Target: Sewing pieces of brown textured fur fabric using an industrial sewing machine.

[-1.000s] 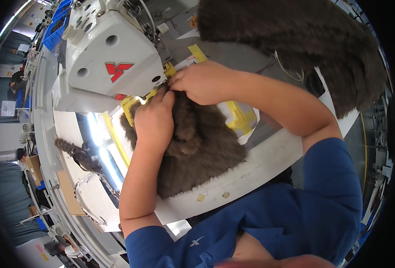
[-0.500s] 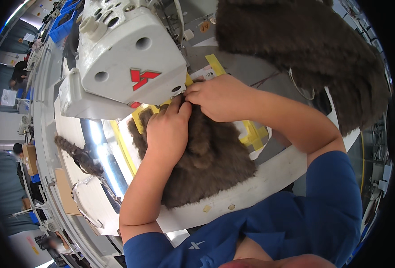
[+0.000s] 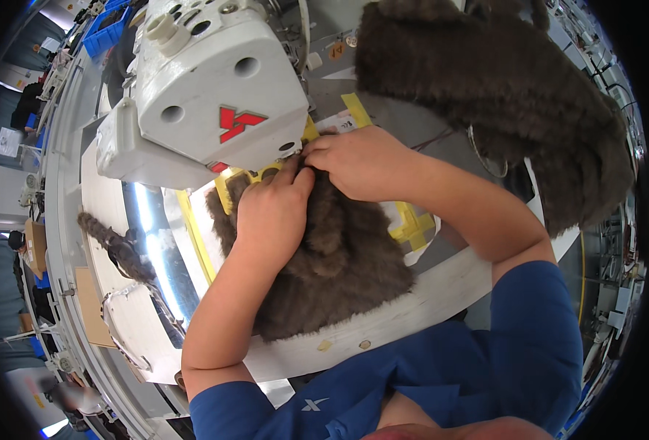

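A brown fur piece (image 3: 346, 282) lies spread on the white sewing table, its far part under the white sewing machine head (image 3: 207, 95). My left hand (image 3: 269, 220) rests on the fur's far end, fingers closed on it and pointing toward the machine. Just to its right, my right hand (image 3: 360, 163) pinches the fur's far edge with curled fingers beside the needle area. The two hands' fingertips almost meet there. The machine and my fingers hide the needle and the exact edge being held.
A large brown fur piece (image 3: 478, 81) is heaped at the far right. Yellow tape (image 3: 414, 227) marks the table around the work. A small strip of fur (image 3: 112, 242) lies at the left. A blue crate (image 3: 107, 31) stands far left, with people in the background.
The whole view has shifted slightly. Both hands stay on the fur beside the machine, with little visible movement against it.
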Motion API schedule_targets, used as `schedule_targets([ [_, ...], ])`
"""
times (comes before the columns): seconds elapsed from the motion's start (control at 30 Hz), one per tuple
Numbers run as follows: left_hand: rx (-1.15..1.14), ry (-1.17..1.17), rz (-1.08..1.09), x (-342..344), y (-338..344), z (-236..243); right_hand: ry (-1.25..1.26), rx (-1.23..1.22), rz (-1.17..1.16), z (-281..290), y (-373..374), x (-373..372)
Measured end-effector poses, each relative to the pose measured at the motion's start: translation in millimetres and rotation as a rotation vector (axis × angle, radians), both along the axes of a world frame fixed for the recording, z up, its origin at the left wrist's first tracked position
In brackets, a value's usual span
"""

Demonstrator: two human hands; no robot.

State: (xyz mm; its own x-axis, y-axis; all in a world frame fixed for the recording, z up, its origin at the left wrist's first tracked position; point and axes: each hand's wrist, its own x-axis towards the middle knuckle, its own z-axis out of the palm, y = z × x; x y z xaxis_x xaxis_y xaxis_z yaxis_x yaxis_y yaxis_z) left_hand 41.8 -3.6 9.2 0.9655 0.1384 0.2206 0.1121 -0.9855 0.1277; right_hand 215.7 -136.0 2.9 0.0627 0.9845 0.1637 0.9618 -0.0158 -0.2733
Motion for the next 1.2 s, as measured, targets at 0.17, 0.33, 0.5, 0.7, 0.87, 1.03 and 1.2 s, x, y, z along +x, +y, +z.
schedule_targets([
  [0.17,-0.004,-0.037,-0.033,1.1,3.9,-3.6,0.057,-0.011,0.005,2.4,0.5,7.9],
  [0.33,0.024,-0.04,-0.051,0.5,6.1,-1.5,0.077,-0.017,0.035,6.3,0.5,14.9],
  [0.5,0.055,-0.019,-0.096,-14.0,-0.6,6.8,0.064,-0.079,-0.034,9.3,6.5,17.1],
  [0.7,0.064,-0.005,-0.117,-28.6,-8.5,6.0,0.048,-0.102,-0.042,9.3,8.6,16.6],
  [0.87,0.103,-0.018,-0.142,-28.5,-8.6,0.6,0.028,-0.059,0.008,9.0,11.1,20.7],
  [1.03,0.083,-0.029,-0.13,-29.3,-9.1,-2.0,0.044,-0.078,0.006,11.0,13.4,22.4],
  [1.2,0.095,-0.047,-0.126,-27.6,-6.1,-4.2,0.061,-0.109,-0.039,11.3,18.6,26.1],
])
